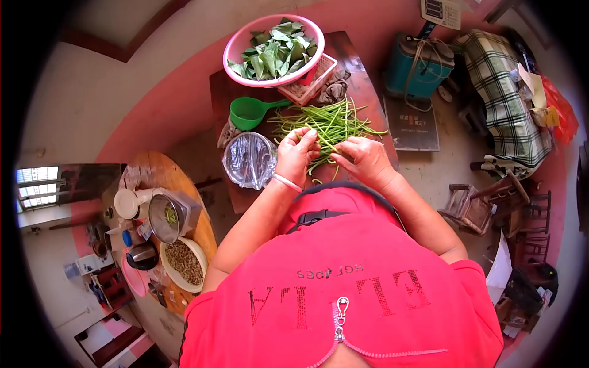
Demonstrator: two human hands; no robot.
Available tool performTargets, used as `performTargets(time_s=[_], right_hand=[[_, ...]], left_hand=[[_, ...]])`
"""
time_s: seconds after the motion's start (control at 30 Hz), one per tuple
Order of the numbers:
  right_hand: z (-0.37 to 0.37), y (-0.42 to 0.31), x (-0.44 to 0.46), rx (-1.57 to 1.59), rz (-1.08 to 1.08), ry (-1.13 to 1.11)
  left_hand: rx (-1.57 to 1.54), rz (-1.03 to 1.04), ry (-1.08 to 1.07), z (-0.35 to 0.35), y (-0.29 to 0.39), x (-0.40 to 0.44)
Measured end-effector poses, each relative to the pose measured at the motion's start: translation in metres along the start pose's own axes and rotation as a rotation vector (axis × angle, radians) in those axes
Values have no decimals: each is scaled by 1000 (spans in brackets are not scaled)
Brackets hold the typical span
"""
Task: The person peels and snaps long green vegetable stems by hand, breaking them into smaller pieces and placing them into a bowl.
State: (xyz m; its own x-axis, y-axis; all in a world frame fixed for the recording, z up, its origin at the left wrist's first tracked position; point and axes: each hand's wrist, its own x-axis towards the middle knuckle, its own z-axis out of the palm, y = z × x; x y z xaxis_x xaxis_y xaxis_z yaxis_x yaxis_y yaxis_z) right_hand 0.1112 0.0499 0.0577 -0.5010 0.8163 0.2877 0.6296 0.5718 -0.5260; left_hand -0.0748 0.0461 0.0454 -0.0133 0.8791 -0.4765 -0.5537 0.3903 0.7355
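My left hand (297,152), with a white bangle at its wrist, pinches one end of a thin green stem (325,143). Thumb and fingers of my right hand (365,161) close on the other end, so the stem spans the gap between both hands. Just beyond them a loose pile of long green stems (334,119) lies on the dark wooden table (368,80). Left of my left hand stands a bowl lined with clear plastic (249,161). Behind that bowl sits a green ladle (248,113), its handle pointing right.
A pink basin of green leaves (276,55) stands at the table's far end, partly over a pink plastic basket (310,83). A crumpled cloth (334,88) lies beside it. Left is a wooden table (199,214) with bowls; right are a scale (417,126) and small chairs (469,208).
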Motion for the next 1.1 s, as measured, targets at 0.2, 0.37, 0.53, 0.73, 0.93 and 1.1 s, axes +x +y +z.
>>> performTargets(time_s=[0.2,0.37,0.53,0.73,0.93,1.1], right_hand=[[-7,10,30,629,327,113],[-5,8,45,774,238,81],[1,4,41,501,136,173],[26,18,25,1097,438,149],[14,34,10,1797,660,262],[13,39,1,1404,711,126]], left_hand=[[285,169,-131,10,-5,0],[300,159,-236,11,-12,-3],[226,136,-240,4,-11,-2],[78,125,-177,-5,-19,2],[51,126,-121,-15,-17,8],[45,109,-147,-14,-17,7]])
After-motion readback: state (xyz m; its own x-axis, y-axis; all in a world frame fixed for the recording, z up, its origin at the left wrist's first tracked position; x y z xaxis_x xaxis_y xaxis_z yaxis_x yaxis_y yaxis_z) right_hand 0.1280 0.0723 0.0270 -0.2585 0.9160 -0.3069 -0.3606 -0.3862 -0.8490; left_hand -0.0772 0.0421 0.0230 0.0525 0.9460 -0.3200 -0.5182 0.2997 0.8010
